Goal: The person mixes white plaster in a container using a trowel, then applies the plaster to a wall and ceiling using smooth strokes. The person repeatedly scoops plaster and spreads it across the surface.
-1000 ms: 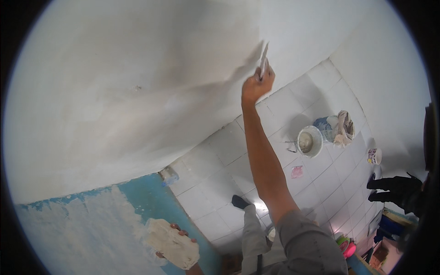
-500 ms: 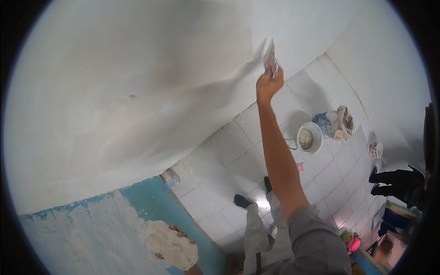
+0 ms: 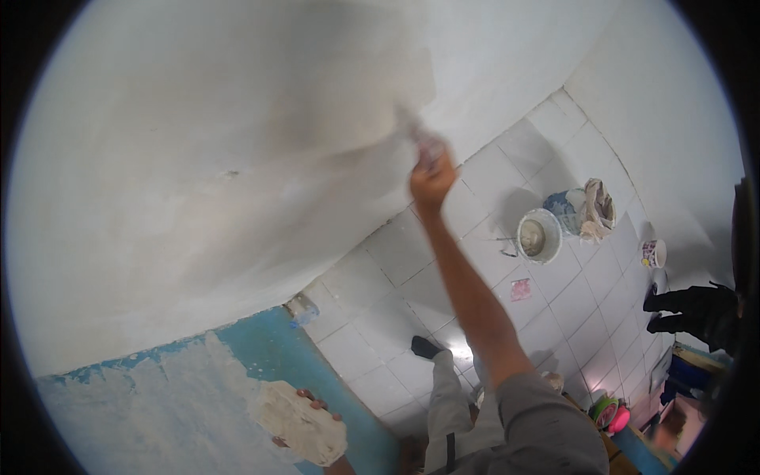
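My right hand is closed around the handle of a putty knife, its arm stretched far forward. Motion blurs the knife, whose blade is at the white wall beside a greyish, damp-looking patch. Low on the left, my left hand grips a flat, pale piece coated with putty; fingers curl over its edge and the palm is hidden beneath. Behind that piece lies a blue surface, largely smeared with white putty.
On the tiled floor stand a white bucket with putty inside, a blue-and-white bucket, a crumpled sack and a small tub. A pink packet lies nearer. A clear bottle is by the wall. Another person's dark-clad legs show right.
My right hand has swept the putty knife left and slightly nearer along the wall. The left hand keeps its hold on the putty-coated piece, almost unmoved.
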A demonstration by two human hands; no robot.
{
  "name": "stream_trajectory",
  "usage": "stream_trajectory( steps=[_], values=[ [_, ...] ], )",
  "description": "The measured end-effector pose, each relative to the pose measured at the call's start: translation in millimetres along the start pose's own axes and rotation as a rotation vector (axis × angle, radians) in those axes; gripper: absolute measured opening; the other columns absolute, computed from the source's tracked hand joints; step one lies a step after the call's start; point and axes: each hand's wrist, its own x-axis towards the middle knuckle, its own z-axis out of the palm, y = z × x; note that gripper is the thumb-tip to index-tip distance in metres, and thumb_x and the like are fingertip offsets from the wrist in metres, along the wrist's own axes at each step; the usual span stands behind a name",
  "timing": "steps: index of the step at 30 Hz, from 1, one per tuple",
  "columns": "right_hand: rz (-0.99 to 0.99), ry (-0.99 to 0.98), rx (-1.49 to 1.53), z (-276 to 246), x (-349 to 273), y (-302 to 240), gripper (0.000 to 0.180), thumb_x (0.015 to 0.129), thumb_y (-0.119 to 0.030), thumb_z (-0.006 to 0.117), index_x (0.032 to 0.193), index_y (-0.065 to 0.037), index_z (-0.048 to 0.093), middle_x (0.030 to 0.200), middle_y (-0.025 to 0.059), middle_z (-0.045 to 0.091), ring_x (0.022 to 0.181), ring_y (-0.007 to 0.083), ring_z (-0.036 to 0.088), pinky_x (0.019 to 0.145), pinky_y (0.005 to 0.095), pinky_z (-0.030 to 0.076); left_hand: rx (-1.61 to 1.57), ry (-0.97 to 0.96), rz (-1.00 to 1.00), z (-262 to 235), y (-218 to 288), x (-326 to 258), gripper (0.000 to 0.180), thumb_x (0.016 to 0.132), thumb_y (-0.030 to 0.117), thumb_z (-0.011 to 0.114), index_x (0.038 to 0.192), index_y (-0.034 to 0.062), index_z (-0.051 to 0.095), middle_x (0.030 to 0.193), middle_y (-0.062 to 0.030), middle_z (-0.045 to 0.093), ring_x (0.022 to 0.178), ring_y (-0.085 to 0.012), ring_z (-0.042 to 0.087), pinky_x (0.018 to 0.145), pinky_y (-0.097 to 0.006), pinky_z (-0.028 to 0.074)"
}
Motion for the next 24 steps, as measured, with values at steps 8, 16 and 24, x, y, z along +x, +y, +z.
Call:
stream_trajectory(
  steps=[8,16,24],
  values=[
    [0.088,0.023,-0.275,13,63,10,0.026,0.082,-0.004,0.06,0.107,0.001,0.067,0.099,0.0216,0.066,0.093,0.0396,0.062,0.082,0.0465,0.049,-0.003,-0.042,-0.036,-15,9,-3,0.098,0.072,0.043,0.082,0.144,0.0106,0.025,0.139,-0.0105,0.037,0.13,-0.0328,0.038,0.102,-0.066,0.029],
    [-0.036,-0.26,0.067,13,-29,-49,0.023,0.08,0.006,0.064,0.102,-0.001,0.068,0.1,0.0154,0.069,0.091,0.0337,0.067,0.082,0.0347,0.053,-0.016,-0.024,0.016,-15,8,-11,0.09,0.08,0.045,0.073,0.151,0.0209,0.023,0.152,-0.0091,0.026,0.132,-0.0344,0.033,0.099,-0.067,0.03],
    [0.071,0.068,-0.176,-9,126,1,0.018,0.087,-0.006,0.061,0.101,0.006,0.065,0.087,0.0228,0.067,0.079,0.0369,0.064,0.072,0.0389,0.049,0.004,-0.068,-0.008,-12,5,-9,0.098,0.075,0.047,0.078,0.148,0.0127,0.022,0.145,-0.009,0.032,0.131,-0.0331,0.036,0.101,-0.065,0.03]
  ],
)
